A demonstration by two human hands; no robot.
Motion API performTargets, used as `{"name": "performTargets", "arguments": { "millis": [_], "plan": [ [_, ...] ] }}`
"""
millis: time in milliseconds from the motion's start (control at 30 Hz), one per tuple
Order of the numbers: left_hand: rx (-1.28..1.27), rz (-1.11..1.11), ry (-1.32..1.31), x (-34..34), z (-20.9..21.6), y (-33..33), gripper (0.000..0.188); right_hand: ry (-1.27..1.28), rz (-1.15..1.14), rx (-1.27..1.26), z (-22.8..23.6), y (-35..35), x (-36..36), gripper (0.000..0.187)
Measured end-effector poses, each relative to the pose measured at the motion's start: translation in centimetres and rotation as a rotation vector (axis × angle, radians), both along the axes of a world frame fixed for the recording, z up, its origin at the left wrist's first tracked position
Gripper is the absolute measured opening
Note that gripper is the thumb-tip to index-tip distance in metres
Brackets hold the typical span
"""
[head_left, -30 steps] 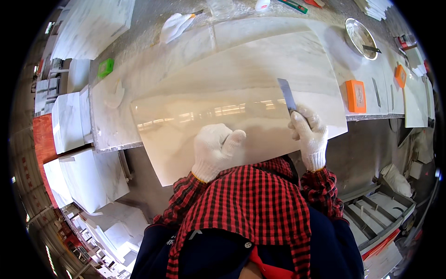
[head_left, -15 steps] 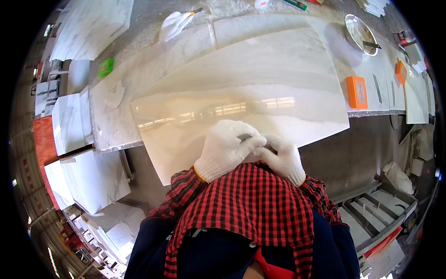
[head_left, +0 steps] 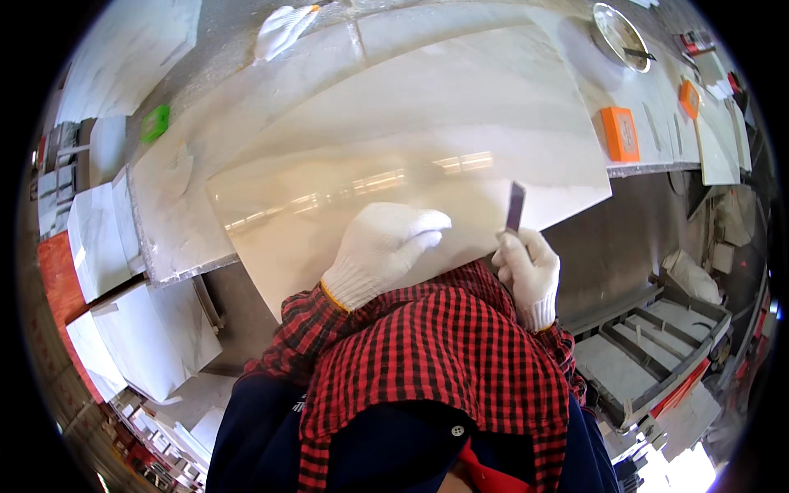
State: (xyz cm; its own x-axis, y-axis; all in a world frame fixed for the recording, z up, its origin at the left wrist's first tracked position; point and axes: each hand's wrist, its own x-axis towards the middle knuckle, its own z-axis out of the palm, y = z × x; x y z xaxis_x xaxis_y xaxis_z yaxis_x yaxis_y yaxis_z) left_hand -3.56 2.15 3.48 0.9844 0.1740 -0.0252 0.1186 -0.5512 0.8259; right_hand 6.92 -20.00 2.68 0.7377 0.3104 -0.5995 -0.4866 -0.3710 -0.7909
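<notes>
A polished slab (head_left: 460, 90), pale marbled panels (head_left: 156, 337) and a metal bowl (head_left: 612, 31) mark this as a stone workshop.

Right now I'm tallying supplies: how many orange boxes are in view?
2. One orange box is just right of the large pale slab; a second orange box is farther right. Others could be hidden.

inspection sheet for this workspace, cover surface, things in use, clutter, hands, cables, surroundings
Surface: pale stone bench.
Things in use: glossy slab, overhanging the bench's near edge; blade, raised.
Clutter: glove beyond the slab; green box at left; two orange boxes and bowl at right.
Grip: right hand holds the blade; left hand, gloved, contents unclear.
Cables: nothing clearly seen.
Surroundings: stone stacks at left; grey frame at right.
</notes>
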Motion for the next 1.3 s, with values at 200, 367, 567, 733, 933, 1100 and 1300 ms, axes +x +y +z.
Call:
{"name": "performTargets", "arguments": {
  "millis": [200,367,567,733,933,1100,1300],
  "plan": [
    [0.065,-0.157,-0.194,0.6,-1.7,-1.3,0.033,0.035,-0.326,0.257,-2.5,-2.7,-0.1,0.031],
    [0.452,-0.362,-0.124,-2.2,-3.1,-1.9,0.061,0.011,-0.348,0.255,-3.8,-4.3,0.3,0.029],
    [0.889,-0.017,0.236,-11.8,-2.9,7.6,0.063,0.101,-0.39,0.388,-3.9,-4.5,1.7,0.028],
    [1.198,0.539,0.216,-20.0,-6.0,19.7,0.055,0.14,-0.347,0.508,-5.1,-2.9,1.9,0.029],
    [0.828,0.356,-0.068,-9.4,-4.8,15.7,0.049,0.085,-0.364,0.422,-4.1,-2.6,0.3,0.025],
    [0.844,0.192,-0.054,-1.7,-3.8,12.8,0.048,0.175,-0.46,0.388,-3.5,-4.3,-4.7,0.024],
    [0.852,0.181,-0.162,3.2,-4.8,14.2,0.042,0.222,-0.441,0.511,-6.2,-6.6,-6.7,0.028]
  ]
}}
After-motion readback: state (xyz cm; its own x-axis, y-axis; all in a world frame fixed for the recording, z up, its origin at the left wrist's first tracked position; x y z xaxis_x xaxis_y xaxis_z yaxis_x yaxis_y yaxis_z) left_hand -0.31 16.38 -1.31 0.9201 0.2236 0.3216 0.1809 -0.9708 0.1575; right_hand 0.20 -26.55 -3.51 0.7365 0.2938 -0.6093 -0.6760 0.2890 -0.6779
